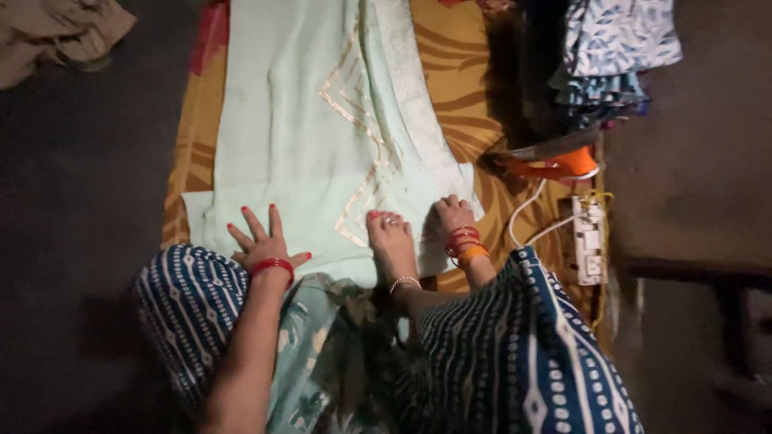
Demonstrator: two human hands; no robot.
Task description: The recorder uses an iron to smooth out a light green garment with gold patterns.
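A pale mint-green garment with gold zigzag trim and a white band lies spread flat on an orange and brown patterned cloth. My left hand, with a red bangle at the wrist, lies flat on the garment's near-left edge, fingers spread. My right hand, wearing red and orange bangles, rests at the garment's near-right corner with its fingers bent down onto the fabric; whether they pinch it is unclear. Between the hands my bare foot, with an anklet and a toe ring, presses on the garment's near edge.
An orange iron sits to the right on the patterned cloth, its white cord running to a power strip. A stack of folded blue-printed clothes lies behind it. A beige cloth is bunched at the far left on the dark floor.
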